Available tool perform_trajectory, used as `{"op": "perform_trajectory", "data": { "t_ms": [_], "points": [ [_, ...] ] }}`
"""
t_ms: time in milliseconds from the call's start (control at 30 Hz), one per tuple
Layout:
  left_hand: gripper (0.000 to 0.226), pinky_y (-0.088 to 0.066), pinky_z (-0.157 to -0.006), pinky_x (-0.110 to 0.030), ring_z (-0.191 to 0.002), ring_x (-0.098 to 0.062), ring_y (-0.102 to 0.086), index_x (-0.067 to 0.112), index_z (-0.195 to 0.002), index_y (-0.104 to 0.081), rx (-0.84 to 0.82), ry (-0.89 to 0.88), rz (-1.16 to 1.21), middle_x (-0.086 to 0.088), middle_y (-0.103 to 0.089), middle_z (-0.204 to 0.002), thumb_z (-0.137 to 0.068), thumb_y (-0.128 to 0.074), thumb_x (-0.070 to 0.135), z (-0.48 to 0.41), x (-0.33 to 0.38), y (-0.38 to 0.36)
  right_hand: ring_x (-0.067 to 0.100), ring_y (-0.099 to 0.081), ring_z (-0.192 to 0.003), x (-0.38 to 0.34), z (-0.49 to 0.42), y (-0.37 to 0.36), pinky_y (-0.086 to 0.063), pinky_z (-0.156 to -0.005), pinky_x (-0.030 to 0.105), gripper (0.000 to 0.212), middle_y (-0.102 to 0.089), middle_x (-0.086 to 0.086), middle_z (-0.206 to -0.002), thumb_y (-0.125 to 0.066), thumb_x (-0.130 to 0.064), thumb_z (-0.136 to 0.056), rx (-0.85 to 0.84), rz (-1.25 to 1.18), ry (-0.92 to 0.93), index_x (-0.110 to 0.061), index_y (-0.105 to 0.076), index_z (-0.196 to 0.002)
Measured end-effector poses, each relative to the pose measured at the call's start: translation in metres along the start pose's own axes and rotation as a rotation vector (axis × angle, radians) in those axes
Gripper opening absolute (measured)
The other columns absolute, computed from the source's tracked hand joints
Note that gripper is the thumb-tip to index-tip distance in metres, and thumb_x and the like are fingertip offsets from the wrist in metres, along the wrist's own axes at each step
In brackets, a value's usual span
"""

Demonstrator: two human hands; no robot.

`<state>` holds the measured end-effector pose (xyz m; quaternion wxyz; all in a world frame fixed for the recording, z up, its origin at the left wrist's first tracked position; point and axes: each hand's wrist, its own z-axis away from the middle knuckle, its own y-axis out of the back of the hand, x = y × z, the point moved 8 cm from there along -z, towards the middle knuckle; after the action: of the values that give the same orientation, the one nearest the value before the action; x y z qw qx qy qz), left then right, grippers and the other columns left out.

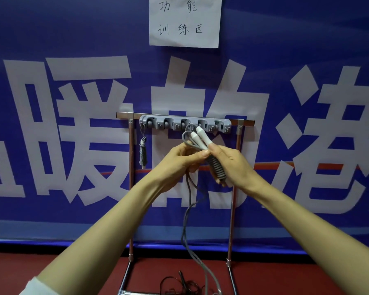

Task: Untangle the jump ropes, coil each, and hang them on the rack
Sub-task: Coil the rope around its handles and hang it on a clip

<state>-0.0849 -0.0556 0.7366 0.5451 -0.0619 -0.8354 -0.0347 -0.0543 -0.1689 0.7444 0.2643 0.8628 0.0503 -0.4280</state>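
My right hand (232, 165) grips the two white handles (197, 137) of a grey jump rope, with grey cord wound in tight turns (216, 167) around their lower part. My left hand (183, 160) pinches the cord beside those turns. The loose grey cord (186, 226) hangs from my hands down to the floor. Behind my hands is the grey hook rack (184, 123) on a metal frame. A coiled grey jump rope (143, 153) hangs from the rack's leftmost hook. A black jump rope (180, 284) lies tangled on the floor.
The metal frame (131, 188) stands on a red floor (62, 267) against a blue banner (73, 28) with big white characters. A white paper sign (184, 21) is stuck high on the banner.
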Motion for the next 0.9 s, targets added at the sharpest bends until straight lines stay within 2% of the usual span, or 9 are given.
{"op": "perform_trajectory", "data": {
  "t_ms": [100,233,400,467,567,700,767,833,900],
  "points": [
    [0.036,-0.041,-0.053,-0.018,-0.056,-0.008,-0.043,0.006,-0.112,-0.056,-0.081,0.185,0.067,-0.006,-0.059,-0.079,-0.092,-0.055,0.035,0.004,-0.004,-0.006,0.027,-0.058,-0.050,-0.008,0.000,0.011,-0.047,-0.044,0.031,0.052,-0.062,0.014,-0.064,-0.043,-0.061,-0.087,0.013,0.079,0.050,-0.013,-0.062,-0.095],
    [0.046,-0.043,-0.059,-0.019,-0.054,-0.007,-0.046,0.003,-0.100,-0.065,-0.298,0.413,0.029,-0.003,-0.065,-0.075,-0.102,-0.035,0.038,0.015,-0.010,-0.017,0.034,-0.058,-0.053,-0.020,0.000,0.021,-0.047,-0.049,0.037,0.055,-0.060,0.014,-0.062,-0.042,-0.055,-0.091,0.030,0.219,0.130,-0.002,-0.057,-0.083],
    [0.034,-0.054,-0.060,-0.023,-0.055,-0.004,-0.055,0.011,-0.079,-0.076,-0.375,0.548,0.323,0.001,-0.066,-0.076,-0.090,-0.047,0.025,0.024,-0.017,-0.026,0.004,-0.051,-0.049,-0.043,0.000,0.034,-0.040,-0.047,0.016,0.036,-0.052,-0.005,-0.059,-0.046,-0.050,-0.097,0.029,0.337,0.296,-0.019,-0.057,-0.082],
    [0.028,-0.059,-0.076,-0.033,-0.062,-0.006,-0.061,0.014,-0.077,-0.076,-0.374,0.520,0.304,0.002,-0.068,-0.076,-0.087,-0.052,0.022,0.025,-0.019,-0.027,0.006,-0.053,-0.052,-0.047,-0.001,0.034,-0.040,-0.046,0.017,0.046,-0.053,-0.005,-0.061,-0.040,-0.055,-0.090,0.019,0.429,0.348,-0.014,-0.060,-0.092],
    [0.014,-0.050,-0.100,-0.042,-0.073,-0.011,-0.067,0.010,-0.081,-0.075,-0.279,0.364,0.110,-0.004,-0.071,-0.080,-0.083,-0.062,0.016,0.021,-0.010,-0.018,0.013,-0.053,-0.053,-0.051,-0.003,0.038,-0.040,-0.045,0.021,0.060,-0.054,-0.002,-0.065,-0.033,-0.061,-0.087,0.033,0.588,0.394,-0.009,-0.061,-0.098],
    [0.009,-0.057,-0.068,-0.025,-0.067,-0.011,-0.069,0.005,-0.097,-0.061,0.019,-0.034,-0.309,-0.010,-0.066,-0.089,-0.089,-0.063,0.001,0.016,0.020,0.000,0.009,-0.047,-0.051,-0.060,0.002,0.033,-0.042,-0.043,0.025,0.058,-0.053,-0.005,-0.067,-0.032,-0.058,-0.090,0.049,0.829,0.553,-0.008,-0.062,-0.096],
    [0.010,-0.050,-0.056,-0.025,-0.056,-0.007,-0.058,0.010,-0.100,-0.060,0.229,-0.160,-0.487,-0.002,-0.063,-0.086,-0.091,-0.065,0.011,0.018,0.028,0.008,0.009,-0.046,-0.051,-0.061,0.004,0.030,-0.042,-0.042,0.028,0.056,-0.052,-0.007,-0.068,-0.032,-0.057,-0.091,0.082,0.863,0.575,-0.009,-0.062,-0.095],
    [0.008,-0.050,-0.063,-0.031,-0.066,-0.007,-0.057,0.017,-0.094,-0.060,0.313,-0.162,-0.472,0.004,-0.063,-0.085,-0.091,-0.066,0.022,0.019,0.022,0.010,0.004,-0.043,-0.049,-0.064,0.002,0.031,-0.037,-0.043,0.022,0.056,-0.048,-0.012,-0.066,-0.030,-0.058,-0.091,0.138,0.845,0.548,-0.011,-0.061,-0.095],
    [0.012,-0.054,-0.084,-0.040,-0.086,-0.012,-0.063,0.021,-0.097,-0.063,0.265,-0.097,-0.511,0.003,-0.067,-0.091,-0.092,-0.062,0.032,0.017,0.012,0.006,0.000,-0.042,-0.049,-0.063,0.001,0.032,-0.032,-0.044,0.017,0.057,-0.042,-0.016,-0.061,-0.029,-0.059,-0.090,0.172,0.829,0.518,-0.011,-0.060,-0.094]
  ]
}}
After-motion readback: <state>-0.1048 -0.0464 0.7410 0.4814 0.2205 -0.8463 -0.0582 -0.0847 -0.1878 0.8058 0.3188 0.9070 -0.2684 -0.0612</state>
